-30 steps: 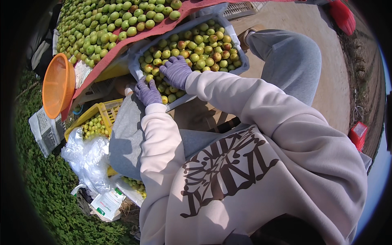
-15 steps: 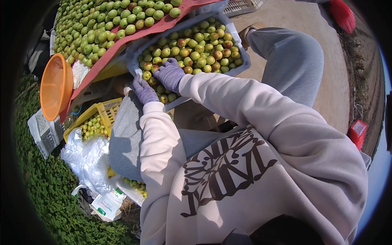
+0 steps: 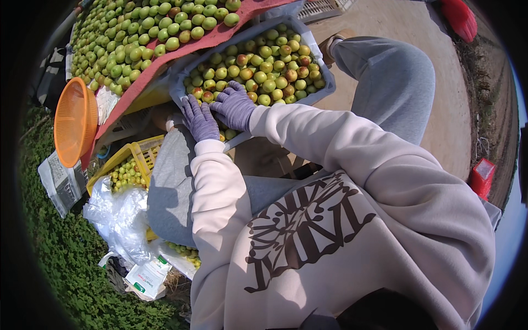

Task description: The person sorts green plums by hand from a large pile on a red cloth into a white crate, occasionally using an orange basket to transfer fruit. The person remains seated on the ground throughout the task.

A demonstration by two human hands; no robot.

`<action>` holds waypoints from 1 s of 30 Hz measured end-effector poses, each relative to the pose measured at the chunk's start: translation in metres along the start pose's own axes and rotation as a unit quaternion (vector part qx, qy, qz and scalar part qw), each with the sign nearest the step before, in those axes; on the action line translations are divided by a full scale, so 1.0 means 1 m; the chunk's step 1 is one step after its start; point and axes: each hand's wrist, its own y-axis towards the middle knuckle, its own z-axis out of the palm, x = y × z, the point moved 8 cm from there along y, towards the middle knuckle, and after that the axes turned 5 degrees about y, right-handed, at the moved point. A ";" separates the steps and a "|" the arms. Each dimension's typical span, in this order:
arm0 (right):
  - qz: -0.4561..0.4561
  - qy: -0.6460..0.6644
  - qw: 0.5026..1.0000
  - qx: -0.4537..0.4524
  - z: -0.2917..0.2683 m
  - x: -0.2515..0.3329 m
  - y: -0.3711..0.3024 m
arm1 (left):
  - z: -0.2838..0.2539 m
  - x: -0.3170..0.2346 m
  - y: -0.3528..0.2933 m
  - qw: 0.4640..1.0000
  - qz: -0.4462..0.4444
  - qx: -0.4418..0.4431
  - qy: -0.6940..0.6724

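Note:
A pale crate (image 3: 329, 82) full of green jujubes (image 3: 267, 69), some blotched reddish brown, stands in front of me. Purple knit gloves cover both hands. At the crate's near left corner my left hand (image 3: 199, 120) lies over the fruit, its fingers stretched out. Just right of it, my right hand (image 3: 234, 107) rests on the jujubes with fingers extended and slightly bent. The two hands nearly touch at the fingers. No fruit shows in either grip, though the undersides of both hands are hidden.
Beyond the crate, more jujubes (image 3: 137, 38) cover a sloping surface edged with red cloth (image 3: 220, 37). To the left are an orange basket (image 3: 71, 122), a yellow crate (image 3: 144, 155) of jujubes and clear plastic (image 3: 118, 220). My bent knee (image 3: 393, 71) is right of the crate.
My left hand has slid forward and a little right, from the crate's edge onto the fruit. My right hand has shifted slightly right and nearer, its fingers now flatter.

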 end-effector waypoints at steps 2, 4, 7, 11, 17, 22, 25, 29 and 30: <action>0.004 0.012 0.999 0.045 -0.001 -0.005 0.005 | 0.003 0.004 0.000 1.000 -0.015 0.004 0.024; 0.016 0.004 1.000 -0.012 -0.021 -0.015 0.015 | 0.003 0.003 0.002 1.000 -0.002 -0.002 -0.010; 0.084 -0.025 0.985 -0.151 -0.061 -0.043 0.029 | 0.001 0.004 0.006 1.000 -0.009 -0.006 -0.006; 0.095 -0.054 0.993 0.040 -0.041 -0.059 0.049 | -0.004 -0.006 0.014 0.998 0.028 -0.038 -0.029; 0.123 -0.077 0.988 0.062 -0.034 -0.063 0.053 | 0.014 -0.011 0.016 0.988 0.054 0.032 0.143; 0.078 -0.049 0.996 0.020 -0.042 -0.055 0.047 | 0.012 0.000 0.018 0.998 0.044 0.012 0.045; -0.005 -0.044 0.998 0.043 -0.030 -0.037 0.026 | 0.010 0.010 0.019 0.995 0.008 0.019 -0.095; -0.027 -0.034 0.999 0.001 -0.018 -0.032 0.012 | 0.012 0.023 0.014 0.899 -0.112 0.012 -0.423; -0.034 -0.028 0.999 -0.026 -0.018 -0.032 0.010 | 0.009 0.023 0.012 0.907 -0.120 0.005 -0.404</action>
